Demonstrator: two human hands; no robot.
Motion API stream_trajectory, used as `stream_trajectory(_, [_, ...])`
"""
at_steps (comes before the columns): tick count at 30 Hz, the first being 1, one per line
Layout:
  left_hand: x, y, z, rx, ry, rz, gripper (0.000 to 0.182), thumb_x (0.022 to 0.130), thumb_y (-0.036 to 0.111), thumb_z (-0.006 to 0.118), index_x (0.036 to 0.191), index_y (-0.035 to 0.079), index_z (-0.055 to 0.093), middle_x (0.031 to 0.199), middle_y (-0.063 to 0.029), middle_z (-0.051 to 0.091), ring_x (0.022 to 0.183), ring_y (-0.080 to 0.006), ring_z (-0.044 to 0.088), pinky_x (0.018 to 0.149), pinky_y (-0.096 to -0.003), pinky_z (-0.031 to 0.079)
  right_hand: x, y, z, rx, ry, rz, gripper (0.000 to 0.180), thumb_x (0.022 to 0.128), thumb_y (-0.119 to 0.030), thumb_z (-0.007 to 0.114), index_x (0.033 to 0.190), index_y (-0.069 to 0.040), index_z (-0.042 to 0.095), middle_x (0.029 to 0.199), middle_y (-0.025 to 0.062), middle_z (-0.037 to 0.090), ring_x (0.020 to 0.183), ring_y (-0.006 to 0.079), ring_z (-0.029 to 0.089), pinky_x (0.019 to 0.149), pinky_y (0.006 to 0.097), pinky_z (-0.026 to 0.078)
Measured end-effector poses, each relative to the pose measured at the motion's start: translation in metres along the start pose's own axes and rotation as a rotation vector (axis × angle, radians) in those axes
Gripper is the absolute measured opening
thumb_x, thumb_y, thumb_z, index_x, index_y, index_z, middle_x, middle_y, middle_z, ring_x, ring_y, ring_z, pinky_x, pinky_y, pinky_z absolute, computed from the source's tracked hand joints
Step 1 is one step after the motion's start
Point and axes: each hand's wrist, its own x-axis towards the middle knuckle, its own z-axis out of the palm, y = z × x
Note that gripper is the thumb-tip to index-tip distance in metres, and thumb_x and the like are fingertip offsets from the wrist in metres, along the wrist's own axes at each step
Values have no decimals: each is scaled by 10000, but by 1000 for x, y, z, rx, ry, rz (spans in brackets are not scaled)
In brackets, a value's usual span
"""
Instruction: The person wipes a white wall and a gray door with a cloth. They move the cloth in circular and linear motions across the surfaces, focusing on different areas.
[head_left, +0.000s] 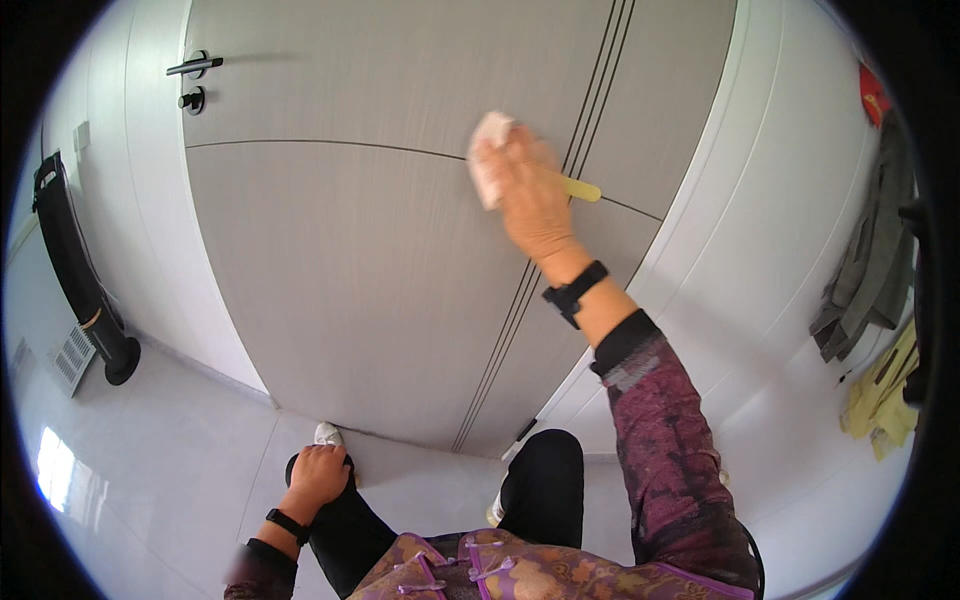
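Note:
My right hand is raised against a grey wood-grain door. It grips a whitish cloth, pressed at the door near the horizontal groove; hand and cloth are blurred. From under the palm sticks out a rounded yellow end, perhaps a handle; its other end is hidden. Bent over my left knee lies my left hand, holding nothing, its fingertips partly out of sight. Black wristbands circle both wrists.
A black lever handle and a lock knob project at the door's upper left. Left of it stands a black tower fan by a floor-level vent. Grey clothing and a yellow garment hang at right.

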Motion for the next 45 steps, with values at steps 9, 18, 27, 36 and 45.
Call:
stream_trajectory(9, [1,-3,4,-31,51,38,213,830,246,615,906,47,615,903,-138,677,933,-313,657,866,-431,481,32,110,-63,-108,382,349,560,807,52,586,1341,-86,492,1320,188,523,1184,402,510,983,441,434])
stream_trajectory(18, [1,2,4,-27,31,25,256,838,262,627,965,40,612,950,-144,679,953,-329,651,864,-446,483,24,-30,42,97,112,-96,517,832,-39,571,1341,-120,533,1343,153,522,1263,358,484,1060,471,405])
stream_trajectory(27, [27,-6,-55,-1105,328,-169,573,919,358,646,1351,-1,527,1303,-149,606,1272,-249,527,1034,-369,432,-87,-165,14,2093,-142,1076,378,975,-127,579,1342,-72,508,1284,71,591,1154,201,586,973,341,480])
stream_trajectory(36, [95,92,-111,-2045,177,198,725,931,488,615,1432,15,388,1405,-116,480,1310,-241,455,1104,-423,345,-116,-181,-19,2347,-252,1352,411,1013,-167,529,1400,-41,470,1352,59,548,1229,166,520,1045,341,432])
stream_trajectory(45, [112,115,-104,-1923,164,-121,549,903,214,690,1368,19,473,1242,-78,607,1166,-216,579,995,-377,465,-167,-163,-10,2167,-258,1299,443,985,-166,567,1400,-35,482,1258,67,584,1170,160,536,1028,313,422])
